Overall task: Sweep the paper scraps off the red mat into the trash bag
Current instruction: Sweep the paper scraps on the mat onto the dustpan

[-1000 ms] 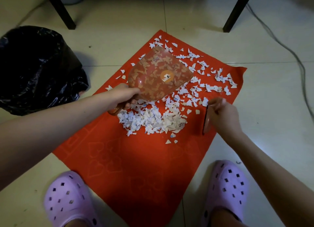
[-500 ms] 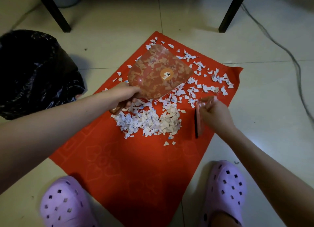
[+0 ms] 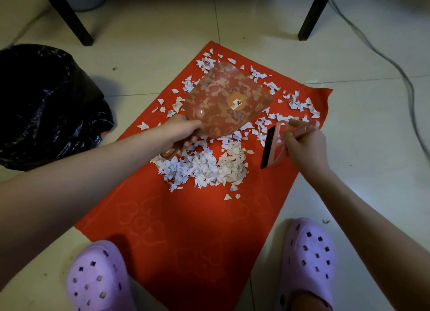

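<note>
A red mat (image 3: 186, 236) lies on the tiled floor, with white paper scraps (image 3: 204, 166) heaped at its middle and several more strewn over its far half. My left hand (image 3: 179, 131) grips the handle of a see-through pink dustpan (image 3: 228, 101), tilted up above the heap. My right hand (image 3: 304, 145) holds a small pink brush (image 3: 272, 148) with black bristles at the mat's right edge, just right of the heap. The black trash bag (image 3: 46, 106) sits on the floor left of the mat.
Two black table legs (image 3: 72, 17) (image 3: 314, 13) stand beyond the mat. A grey cable (image 3: 395, 64) runs along the floor at the right. My feet in lilac clogs (image 3: 100, 278) (image 3: 307, 259) flank the mat's near end.
My right hand with the brush moved left towards the heap, then drew back a little and turned the brush. The scraps are gathered tighter. The dustpan has barely moved.
</note>
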The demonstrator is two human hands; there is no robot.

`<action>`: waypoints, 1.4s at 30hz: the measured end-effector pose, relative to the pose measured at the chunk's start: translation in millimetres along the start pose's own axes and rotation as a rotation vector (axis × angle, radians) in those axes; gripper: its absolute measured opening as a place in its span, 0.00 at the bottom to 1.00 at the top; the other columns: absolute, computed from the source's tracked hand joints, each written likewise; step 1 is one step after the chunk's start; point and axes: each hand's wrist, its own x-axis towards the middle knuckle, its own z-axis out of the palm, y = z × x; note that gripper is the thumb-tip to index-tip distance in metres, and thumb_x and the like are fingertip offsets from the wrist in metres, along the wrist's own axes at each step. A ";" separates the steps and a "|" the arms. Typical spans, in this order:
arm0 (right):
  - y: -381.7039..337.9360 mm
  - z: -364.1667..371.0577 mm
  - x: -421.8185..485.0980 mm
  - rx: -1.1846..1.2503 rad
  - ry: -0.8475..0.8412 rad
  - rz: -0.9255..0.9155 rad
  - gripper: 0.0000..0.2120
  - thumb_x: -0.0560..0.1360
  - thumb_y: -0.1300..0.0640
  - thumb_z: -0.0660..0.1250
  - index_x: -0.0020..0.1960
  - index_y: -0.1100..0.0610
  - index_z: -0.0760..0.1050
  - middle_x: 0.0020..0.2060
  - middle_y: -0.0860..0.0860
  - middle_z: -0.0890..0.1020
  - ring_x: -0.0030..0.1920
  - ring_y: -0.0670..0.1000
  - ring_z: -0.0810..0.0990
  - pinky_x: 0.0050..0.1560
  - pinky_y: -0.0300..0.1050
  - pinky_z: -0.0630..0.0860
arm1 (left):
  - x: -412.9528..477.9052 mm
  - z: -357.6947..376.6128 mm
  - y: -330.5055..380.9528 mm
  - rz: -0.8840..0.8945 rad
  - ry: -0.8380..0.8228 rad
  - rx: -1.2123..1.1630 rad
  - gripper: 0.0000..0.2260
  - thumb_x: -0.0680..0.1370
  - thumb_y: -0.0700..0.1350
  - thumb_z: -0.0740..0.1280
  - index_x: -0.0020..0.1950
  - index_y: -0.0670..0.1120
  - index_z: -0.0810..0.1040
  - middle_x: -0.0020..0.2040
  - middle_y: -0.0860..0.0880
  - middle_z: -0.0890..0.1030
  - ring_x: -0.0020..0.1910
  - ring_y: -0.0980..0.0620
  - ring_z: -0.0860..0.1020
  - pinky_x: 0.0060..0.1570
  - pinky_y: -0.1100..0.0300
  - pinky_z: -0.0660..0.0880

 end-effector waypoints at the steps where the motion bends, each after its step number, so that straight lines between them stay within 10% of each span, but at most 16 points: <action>1: 2.5 -2.8 2.6 0.020 0.033 0.013 0.14 0.79 0.58 0.60 0.55 0.66 0.78 0.59 0.59 0.80 0.49 0.58 0.83 0.48 0.54 0.80 | 1.5 3.4 2.1 0.001 0.000 -0.005 0.08 0.78 0.45 0.63 0.49 0.40 0.74 0.27 0.48 0.71 0.20 0.54 0.64 0.20 0.67 0.64; 8: 24.1 -36.7 18.2 -0.098 0.170 0.127 0.18 0.82 0.52 0.53 0.46 0.61 0.77 0.34 0.56 0.80 0.37 0.56 0.79 0.39 0.44 0.76 | 1.6 22.3 20.3 0.021 0.010 -0.006 0.07 0.79 0.45 0.63 0.45 0.41 0.72 0.28 0.47 0.71 0.22 0.53 0.64 0.22 0.66 0.63; 19: -6.7 14.2 25.1 -0.207 -0.138 0.045 0.18 0.81 0.56 0.57 0.36 0.61 0.73 0.29 0.55 0.78 0.29 0.51 0.77 0.28 0.41 0.71 | 4.6 22.8 23.4 0.023 0.015 -0.037 0.07 0.79 0.45 0.63 0.47 0.41 0.72 0.27 0.47 0.71 0.21 0.53 0.65 0.21 0.67 0.63; 22: -16.5 11.4 19.7 -0.067 -0.083 0.002 0.20 0.80 0.58 0.59 0.30 0.59 0.72 0.42 0.63 0.83 0.38 0.58 0.83 0.38 0.53 0.80 | 6.1 16.4 20.2 0.025 0.044 -0.065 0.07 0.79 0.45 0.63 0.49 0.41 0.72 0.26 0.48 0.71 0.19 0.54 0.64 0.20 0.68 0.63; 25: -12.0 -8.2 24.4 -0.112 0.044 0.013 0.16 0.80 0.57 0.58 0.46 0.66 0.79 0.45 0.64 0.83 0.43 0.60 0.82 0.46 0.53 0.80 | 3.7 8.8 16.7 0.024 0.062 -0.094 0.07 0.79 0.45 0.63 0.51 0.42 0.72 0.28 0.48 0.71 0.19 0.54 0.64 0.20 0.68 0.63; 31: 1.6 -2.3 37.0 -0.357 -0.095 0.072 0.11 0.82 0.56 0.55 0.50 0.60 0.73 0.33 0.52 0.75 0.38 0.54 0.79 0.30 0.37 0.65 | -1.0 5.7 15.2 0.020 0.055 -0.084 0.08 0.79 0.44 0.62 0.52 0.40 0.72 0.27 0.47 0.71 0.19 0.54 0.65 0.20 0.68 0.63; 36: -12.2 18.7 33.1 -0.290 -0.255 0.004 0.15 0.81 0.56 0.56 0.40 0.62 0.74 0.28 0.55 0.76 0.28 0.50 0.76 0.27 0.40 0.73 | -0.3 6.9 19.2 0.014 0.067 -0.103 0.10 0.79 0.45 0.63 0.55 0.41 0.73 0.29 0.47 0.72 0.19 0.54 0.65 0.20 0.68 0.63; 42: -17.5 0.0 33.7 -0.047 -0.092 0.058 0.12 0.80 0.58 0.60 0.52 0.63 0.79 0.55 0.55 0.81 0.43 0.54 0.81 0.42 0.47 0.79 | -0.6 4.3 18.2 0.013 0.078 -0.114 0.07 0.79 0.45 0.63 0.47 0.41 0.73 0.28 0.47 0.71 0.19 0.54 0.65 0.20 0.68 0.63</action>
